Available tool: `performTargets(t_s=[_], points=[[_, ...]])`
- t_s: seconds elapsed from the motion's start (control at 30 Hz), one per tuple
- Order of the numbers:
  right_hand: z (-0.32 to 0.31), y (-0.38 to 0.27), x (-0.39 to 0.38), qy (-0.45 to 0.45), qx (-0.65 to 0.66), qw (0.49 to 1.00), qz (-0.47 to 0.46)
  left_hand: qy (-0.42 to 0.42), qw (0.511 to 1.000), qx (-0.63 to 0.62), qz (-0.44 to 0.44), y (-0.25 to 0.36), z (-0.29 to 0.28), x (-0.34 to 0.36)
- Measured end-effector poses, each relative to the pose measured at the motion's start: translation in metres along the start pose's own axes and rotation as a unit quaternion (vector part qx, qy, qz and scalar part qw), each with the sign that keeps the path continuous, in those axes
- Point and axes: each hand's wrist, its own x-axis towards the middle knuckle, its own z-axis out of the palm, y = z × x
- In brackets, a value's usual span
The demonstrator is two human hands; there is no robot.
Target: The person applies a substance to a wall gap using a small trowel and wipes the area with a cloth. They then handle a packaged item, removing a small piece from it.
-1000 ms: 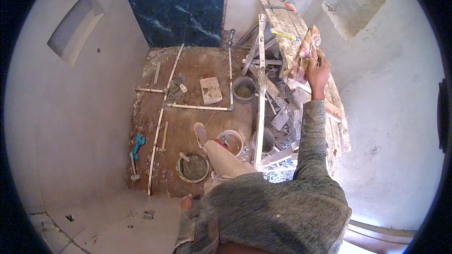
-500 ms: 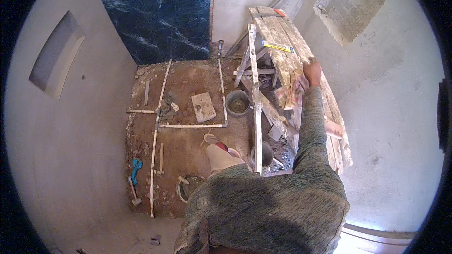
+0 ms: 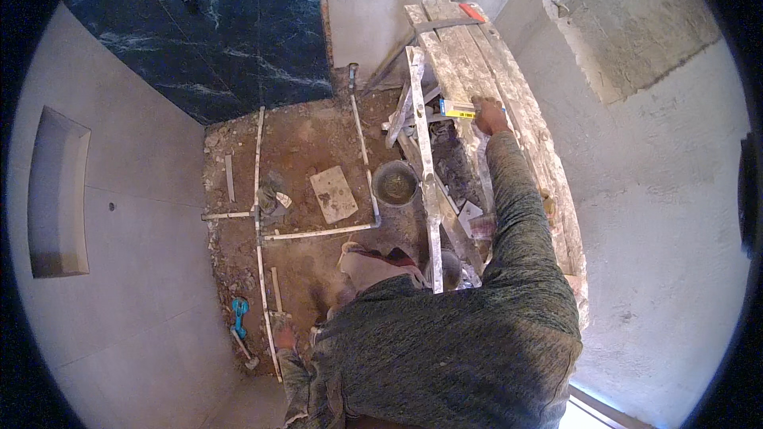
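My right hand [image 3: 493, 117] reaches over the wooden planks [image 3: 524, 123], its fingers closed over the right part of a slim yellow-and-white bar with blue ends [image 3: 457, 109]. The bar lies across the left edge of the planks, and my hand covers much of it. At the lower left my left hand [image 3: 284, 337] hangs low beside a white pipe [image 3: 265, 294]; its fingers are too blurred and small to make out. Below my right forearm, a pinkish crumpled piece [image 3: 482, 227] shows beside the planks.
Pale pipes cross the dirt floor [image 3: 310, 143]. A dark bucket [image 3: 395, 183] and a square tile [image 3: 334, 195] stand between them. A turquoise tool [image 3: 239, 316] and a hammer [image 3: 248, 359] lie by the left wall. A whitish wooden frame [image 3: 425, 151] supports the planks.
My right hand has moved forward along the planks to the yellow bar, away from the crumpled reddish sheet. The sheet is gone from beside that hand. My left hand has come into view.
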Motion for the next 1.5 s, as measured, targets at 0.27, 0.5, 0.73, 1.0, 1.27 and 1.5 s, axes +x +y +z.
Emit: performTargets(t_s=[0.27, 0.5, 0.73, 1.0, 1.27, 1.5], points=[[-0.025, 0.001, 0.01, -0.023, -0.016, 0.999, -0.027, 0.129, 0.984, 0.115, 0.054, 0.019, 0.015, 0.034], [-0.068, -0.035, 0.007, 0.008, 0.265, 0.962, -0.064, 0.011, 0.988, 0.134, 0.07, 0.111, 0.024, 0.055], [-0.127, -0.269, -0.053, -0.188, 0.665, 0.715, -0.102, 0.051, 0.938, 0.169, 0.298, 0.322, 0.078, 0.007], [-0.136, -0.507, -0.15, -0.437, 0.695, 0.531, -0.211, 0.152, 0.932, -0.113, 0.308, 0.377, 0.048, -0.096], [-0.147, -0.609, -0.271, -0.63, 0.604, 0.394, -0.289, 0.323, 0.815, -0.347, 0.333, 0.284, 0.022, -0.167], [-0.146, -0.632, -0.34, -0.712, 0.515, 0.343, -0.333, 0.432, 0.747, -0.407, 0.298, 0.238, 0.031, -0.217]])
